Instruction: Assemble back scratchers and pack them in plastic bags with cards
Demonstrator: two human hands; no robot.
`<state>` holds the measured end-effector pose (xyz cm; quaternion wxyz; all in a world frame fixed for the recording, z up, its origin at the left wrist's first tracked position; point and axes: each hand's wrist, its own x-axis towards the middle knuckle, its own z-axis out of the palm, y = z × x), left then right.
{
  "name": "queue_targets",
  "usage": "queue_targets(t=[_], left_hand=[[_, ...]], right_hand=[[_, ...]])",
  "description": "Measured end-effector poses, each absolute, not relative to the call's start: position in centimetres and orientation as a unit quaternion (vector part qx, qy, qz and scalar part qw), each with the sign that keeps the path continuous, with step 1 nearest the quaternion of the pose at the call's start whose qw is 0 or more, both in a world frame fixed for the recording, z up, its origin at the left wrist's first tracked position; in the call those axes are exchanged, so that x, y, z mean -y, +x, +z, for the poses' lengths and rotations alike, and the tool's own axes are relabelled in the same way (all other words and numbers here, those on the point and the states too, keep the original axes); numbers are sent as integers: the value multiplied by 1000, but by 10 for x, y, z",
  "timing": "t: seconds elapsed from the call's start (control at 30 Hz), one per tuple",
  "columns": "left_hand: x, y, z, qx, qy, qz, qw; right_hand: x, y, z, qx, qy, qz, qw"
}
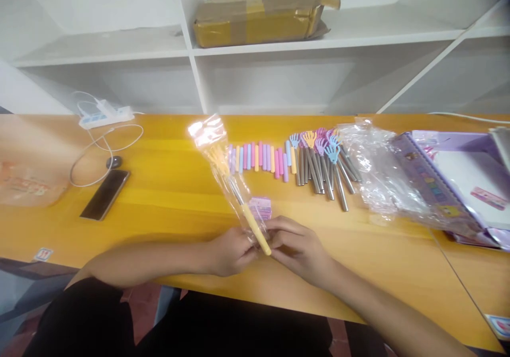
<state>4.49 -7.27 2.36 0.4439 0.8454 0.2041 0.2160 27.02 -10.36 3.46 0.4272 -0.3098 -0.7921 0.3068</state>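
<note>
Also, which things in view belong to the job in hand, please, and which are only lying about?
Likely belonging:
bagged yellow scratcher, between left hand and right hand
loose coloured tubes
claw-headed metal rods
clear bags
purple box

Probably just lying about:
phone
mouse
power strip
orange plastic bag
cardboard box on the shelf

White shelving stands behind a yellow-brown wooden table, reddish flooring below.

one head-worn camera looks forward and down from just above the desk, facing white shelves.
</note>
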Motion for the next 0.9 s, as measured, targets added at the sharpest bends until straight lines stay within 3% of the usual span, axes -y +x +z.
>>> queue_targets(t=[0.2,0.37,0.5,0.67,0.9], left_hand=[[75,46,32,-233,804,217,502],[76,44,30,-198,597,211,748],[78,44,21,-197,444,177,856],[77,47,17,-159,393,129,897],[70,48,10,-222,358,146,895]], right_hand=[[102,266,36,768,-331,338,432],[100,273,39,766,-321,383,405],[101,289,34,812,-280,387,336],[105,298,28,842,-262,336,330],[103,294,31,846,-230,297,378]])
